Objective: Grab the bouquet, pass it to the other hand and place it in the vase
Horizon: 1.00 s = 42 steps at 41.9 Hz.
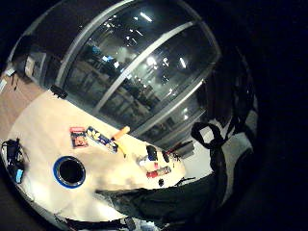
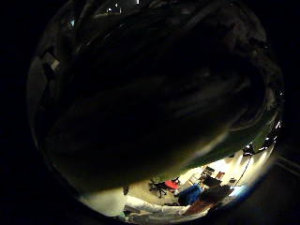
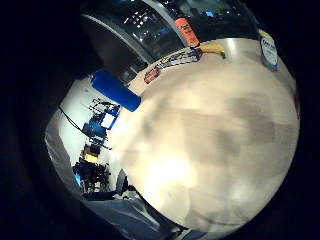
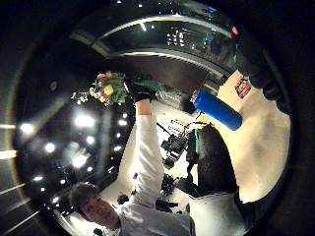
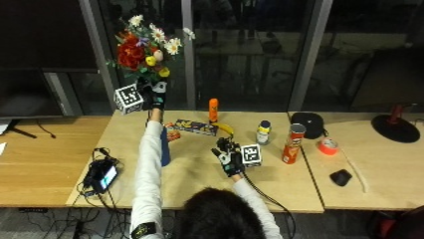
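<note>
No legible writing is noted. The bouquet [image 5: 147, 49] is gripped aloft by the left hand [image 5: 152, 93]; the right hand [image 5: 230, 160] (fingers relaxed, holding nothing) is held over the table [image 5: 199, 172]. The blue vase [image 5: 164, 148] is seen beside the left forearm, contents not visible.

Orange bottle [image 5: 213, 110] upright near table's [image 5: 199, 184] far edge; red chips can [image 5: 291, 144], red tape roll [image 5: 326, 146] (flat) right.

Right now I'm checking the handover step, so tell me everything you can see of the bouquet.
The bouquet is a mixed bunch: red blooms, white daisies, small yellow flowers and green leaves. It stands upright, heads up, raised high above the table in front of the dark window. The left hand grips its stems from below with the arm stretched up. Nothing else touches it; the right hand hovers low over the table.
</note>
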Available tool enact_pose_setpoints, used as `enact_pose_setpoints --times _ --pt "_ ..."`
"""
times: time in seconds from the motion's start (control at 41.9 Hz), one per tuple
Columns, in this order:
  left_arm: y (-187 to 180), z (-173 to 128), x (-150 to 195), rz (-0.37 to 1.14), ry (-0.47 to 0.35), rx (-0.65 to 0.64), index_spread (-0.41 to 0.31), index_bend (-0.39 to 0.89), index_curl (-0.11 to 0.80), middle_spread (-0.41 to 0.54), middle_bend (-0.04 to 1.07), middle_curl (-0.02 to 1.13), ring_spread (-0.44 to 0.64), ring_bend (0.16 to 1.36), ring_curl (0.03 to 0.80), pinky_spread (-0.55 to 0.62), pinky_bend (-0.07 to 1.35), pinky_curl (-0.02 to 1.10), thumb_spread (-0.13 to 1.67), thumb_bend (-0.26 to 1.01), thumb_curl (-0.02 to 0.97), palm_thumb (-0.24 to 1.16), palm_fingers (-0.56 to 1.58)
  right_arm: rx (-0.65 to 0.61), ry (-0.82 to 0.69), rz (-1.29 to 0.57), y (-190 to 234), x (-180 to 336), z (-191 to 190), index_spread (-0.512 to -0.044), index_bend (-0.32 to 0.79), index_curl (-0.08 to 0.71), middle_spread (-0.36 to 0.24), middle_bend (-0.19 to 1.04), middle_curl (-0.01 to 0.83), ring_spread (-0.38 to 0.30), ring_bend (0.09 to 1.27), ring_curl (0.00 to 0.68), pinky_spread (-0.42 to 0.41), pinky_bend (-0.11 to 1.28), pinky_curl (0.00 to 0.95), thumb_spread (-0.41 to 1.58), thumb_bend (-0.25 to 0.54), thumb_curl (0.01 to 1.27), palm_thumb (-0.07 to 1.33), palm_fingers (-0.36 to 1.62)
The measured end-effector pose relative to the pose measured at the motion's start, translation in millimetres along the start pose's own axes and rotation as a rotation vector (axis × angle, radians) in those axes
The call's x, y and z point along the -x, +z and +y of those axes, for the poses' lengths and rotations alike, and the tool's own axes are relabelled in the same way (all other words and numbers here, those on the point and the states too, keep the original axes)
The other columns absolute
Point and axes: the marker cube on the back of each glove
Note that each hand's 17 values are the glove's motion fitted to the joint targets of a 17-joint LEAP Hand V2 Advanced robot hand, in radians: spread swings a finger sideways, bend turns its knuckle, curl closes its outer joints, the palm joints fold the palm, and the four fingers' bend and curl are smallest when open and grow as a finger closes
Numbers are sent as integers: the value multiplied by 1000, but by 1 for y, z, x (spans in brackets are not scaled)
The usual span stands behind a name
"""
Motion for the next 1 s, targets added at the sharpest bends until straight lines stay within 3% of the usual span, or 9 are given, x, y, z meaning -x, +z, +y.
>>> enact_pose_setpoints --times 0.072,0.191,0.358,0.573,0.668,0.859,0.907,0.955,1.002 --pt "10 -23 -9 -33 -137 -47 -359 463 576 -357 778 572 -387 832 488 -409 617 472 350 -30 761 761 1392 -28 -38 -75 -2 4 -13 -277 102 324 -146 266 456 -189 509 411 -121 423 353 1025 -22 533 747 952" --pt "9 -27 9 -56 -156 -56 -359 457 583 -356 782 572 -385 826 487 -410 621 471 350 -30 774 759 1389 -40 -290 -161 -1 11 -26 -277 101 307 -144 249 451 -189 495 405 -102 402 345 1038 -22 525 746 956" --pt "9 -24 36 -57 -166 -58 -360 447 591 -348 782 569 -385 826 488 -411 620 470 350 -30 789 759 1387 -38 -105 -101 2 -5 -25 -275 99 291 -143 239 449 -190 481 406 -84 378 340 1049 -20 519 750 956" --pt "4 -14 56 -87 -192 -62 -359 436 599 -346 781 567 -384 820 486 -413 616 466 347 -32 804 755 1380 -32 -138 -119 2 -2 -20 -274 103 278 -143 229 450 -190 475 411 -67 349 340 1055 -21 514 751 957" --pt "5 -9 74 -95 -202 -60 -360 429 601 -344 778 565 -383 816 484 -414 617 464 344 -31 809 757 1380 -133 -141 21 -6 -3 -21 -274 105 275 -143 222 450 -191 473 412 -64 340 339 1057 -21 512 751 957" --pt "-3 18 104 -111 -328 81 -351 404 600 -335 762 559 -377 793 477 -405 610 459 340 -32 818 757 1339 -71 17 90 -13 12 -3 -274 108 270 -143 219 452 -191 465 413 -53 311 338 1059 -19 511 759 956" --pt "-9 35 118 -136 -401 222 -316 329 583 -306 720 548 -348 738 463 -358 551 444 345 -20 819 787 1091 -52 4 74 -14 15 1 -274 108 269 -143 219 452 -191 461 414 -51 307 339 1059 -20 510 759 956" --pt "-17 53 133 -186 -463 361 -221 269 577 -254 746 584 -258 667 476 -174 289 410 521 -94 774 645 527 -34 58 108 -16 10 6 -274 111 270 -141 222 454 -192 457 414 -45 295 338 1063 -19 510 762 952" --pt "-27 70 147 -265 -512 472 -139 150 555 -181 736 606 -129 611 504 -7 276 450 608 -118 727 528 162 -39 91 160 -19 1 8 -274 114 270 -140 225 455 -193 451 413 -40 283 337 1064 -19 509 763 948"
